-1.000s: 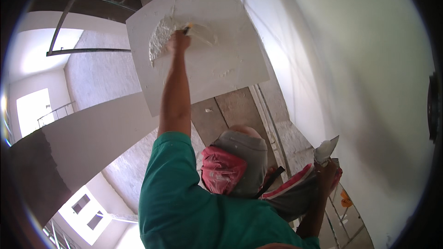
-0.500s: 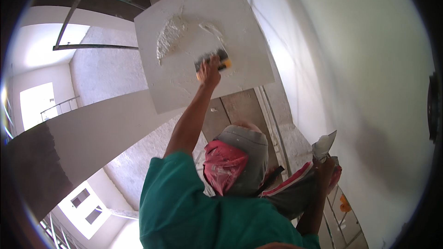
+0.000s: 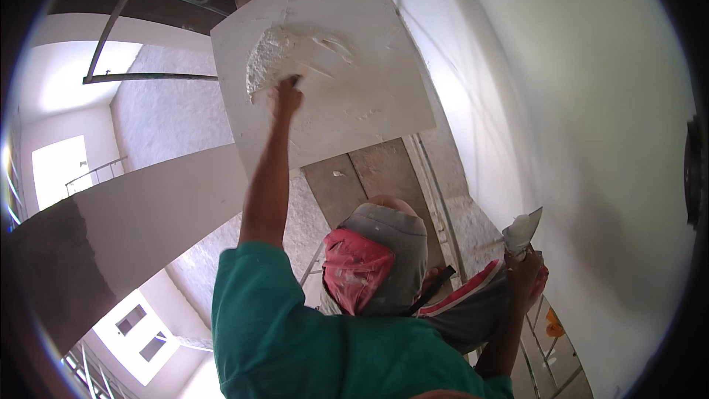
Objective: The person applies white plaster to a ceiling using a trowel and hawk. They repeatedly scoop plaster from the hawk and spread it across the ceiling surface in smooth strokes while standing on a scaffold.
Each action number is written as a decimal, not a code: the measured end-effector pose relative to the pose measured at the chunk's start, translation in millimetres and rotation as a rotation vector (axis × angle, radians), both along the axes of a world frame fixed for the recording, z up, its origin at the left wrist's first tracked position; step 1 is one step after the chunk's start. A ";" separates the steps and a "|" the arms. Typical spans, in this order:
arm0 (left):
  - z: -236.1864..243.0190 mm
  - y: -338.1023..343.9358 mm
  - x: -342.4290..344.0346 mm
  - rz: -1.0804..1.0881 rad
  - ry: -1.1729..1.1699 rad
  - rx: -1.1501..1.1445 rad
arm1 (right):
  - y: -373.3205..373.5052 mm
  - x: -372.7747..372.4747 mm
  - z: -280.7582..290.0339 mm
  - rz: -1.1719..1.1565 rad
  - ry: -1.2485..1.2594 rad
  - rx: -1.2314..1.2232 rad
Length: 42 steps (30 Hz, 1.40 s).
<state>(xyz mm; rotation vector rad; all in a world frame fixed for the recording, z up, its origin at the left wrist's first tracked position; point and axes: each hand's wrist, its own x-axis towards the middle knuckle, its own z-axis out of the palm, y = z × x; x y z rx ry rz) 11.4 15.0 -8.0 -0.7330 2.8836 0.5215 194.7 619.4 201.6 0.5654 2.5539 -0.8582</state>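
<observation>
My left hand (image 3: 285, 97) is stretched out over a large pale board (image 3: 391, 96), its fingers closed round a wide putty knife (image 3: 295, 80). The knife's dark end shows beside a heap of wet white plaster (image 3: 269, 59), which lies on the board's far left part. A thinner ridge of plaster (image 3: 336, 48) lies to the right of the heap. At the lower right, my right hand (image 3: 523, 267) grips a trowel (image 3: 523, 229) by its handle, close to the white wall. Its metal blade points up and carries a lump of white plaster.
The board rests on brown planks (image 3: 384, 170). Metal scaffold bars (image 3: 151, 74) stand at upper left, above a floor far below. The smooth white wall (image 3: 591, 140) rises along the right. A curved band (image 3: 162, 192) crosses at left. My bent knee is near my right hand.
My left hand has moved left with the putty knife, which has turned from lying broad to nearly edge-on near the heap. My right hand has barely moved.
</observation>
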 end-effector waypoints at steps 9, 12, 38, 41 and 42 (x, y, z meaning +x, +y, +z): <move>47.8 142.6 -39.7 -0.166 -0.156 -0.041 | 0.5 4.9 -12.9 0.068 0.102 0.031; 51.7 101.6 -19.3 -0.188 -0.080 0.143 | -7.8 -20.3 -17.8 0.118 0.069 -0.060; 347.8 217.5 51.4 -0.618 0.647 0.658 | -161.6 -169.3 122.6 0.405 0.369 -0.260; 411.0 215.4 31.9 -0.833 0.707 0.554 | -141.1 -159.0 194.9 0.403 0.484 -0.272; 432.3 208.6 25.9 -0.922 0.656 0.438 | -135.0 -152.6 216.3 0.404 0.540 -0.276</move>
